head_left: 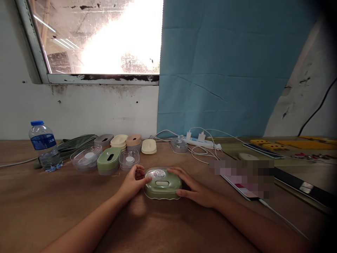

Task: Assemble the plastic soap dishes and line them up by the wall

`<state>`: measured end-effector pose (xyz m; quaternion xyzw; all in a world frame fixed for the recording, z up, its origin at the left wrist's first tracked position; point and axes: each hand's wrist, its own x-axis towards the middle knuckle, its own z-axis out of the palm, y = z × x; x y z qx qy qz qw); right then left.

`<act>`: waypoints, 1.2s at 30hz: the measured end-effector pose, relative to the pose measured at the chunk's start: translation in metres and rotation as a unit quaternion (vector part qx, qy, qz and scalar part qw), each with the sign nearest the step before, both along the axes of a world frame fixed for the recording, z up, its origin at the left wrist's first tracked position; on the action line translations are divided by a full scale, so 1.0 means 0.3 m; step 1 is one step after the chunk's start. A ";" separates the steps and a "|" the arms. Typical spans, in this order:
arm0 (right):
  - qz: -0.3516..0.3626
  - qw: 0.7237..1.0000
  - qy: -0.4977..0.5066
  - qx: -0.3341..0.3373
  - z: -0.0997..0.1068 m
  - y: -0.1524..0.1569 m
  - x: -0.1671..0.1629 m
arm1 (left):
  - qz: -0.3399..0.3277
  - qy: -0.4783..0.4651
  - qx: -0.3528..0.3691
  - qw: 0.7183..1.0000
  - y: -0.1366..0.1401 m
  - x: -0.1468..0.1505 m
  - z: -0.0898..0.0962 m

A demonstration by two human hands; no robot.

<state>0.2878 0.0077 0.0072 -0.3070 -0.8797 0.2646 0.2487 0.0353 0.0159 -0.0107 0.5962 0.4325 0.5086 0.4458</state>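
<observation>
A green oval box (163,191) with a clear, shiny cover sits on the brown tabletop in front of me. There is a slot in its top and a round printed sticker toward the back. At its left end, my left hand (133,181) holds it, thumb on the cover and the other fingers curled behind. My right hand (196,188) grips the right end, with fingers along the back edge and thumb at the front. Just behind stand a green slotted box (108,160) and a clear plastic cover (129,158).
Farther back are several cream, grey and peach boxes (134,140), a larger clear cover (86,156) and a water bottle (46,146). A grey covered box (179,145) stands near a power strip (200,141) with white cables. To the right lies a phone (242,186) with a cable.
</observation>
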 end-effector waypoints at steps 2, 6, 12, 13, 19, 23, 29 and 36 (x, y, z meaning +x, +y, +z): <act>0.001 1.000 0.009 -0.006 -0.001 0.003 0.001 | -0.015 0.003 0.008 1.000 -0.006 0.002 0.008; -0.005 1.000 0.015 -0.018 0.000 0.010 0.006 | -0.036 0.023 0.016 0.999 -0.019 0.003 0.025; -0.007 1.000 0.008 -0.014 -0.002 0.018 0.012 | -0.036 0.089 0.041 0.995 -0.018 -0.008 0.032; -0.007 1.000 0.005 -0.010 -0.004 0.018 0.012 | -0.036 0.097 0.044 0.994 -0.017 -0.010 0.033; 0.010 1.000 0.020 0.021 -0.017 0.011 0.008 | -0.075 0.092 0.029 0.993 -0.022 -0.009 0.038; 0.015 0.999 0.033 0.021 -0.023 0.009 0.011 | -0.090 0.085 0.043 0.991 -0.030 -0.004 0.042; -0.072 0.994 0.038 0.071 -0.042 0.047 0.022 | 0.015 0.124 0.083 0.989 -0.025 -0.014 0.043; -0.206 0.970 0.074 0.110 -0.075 0.100 0.037 | 0.078 0.060 0.065 0.993 0.009 -0.022 0.021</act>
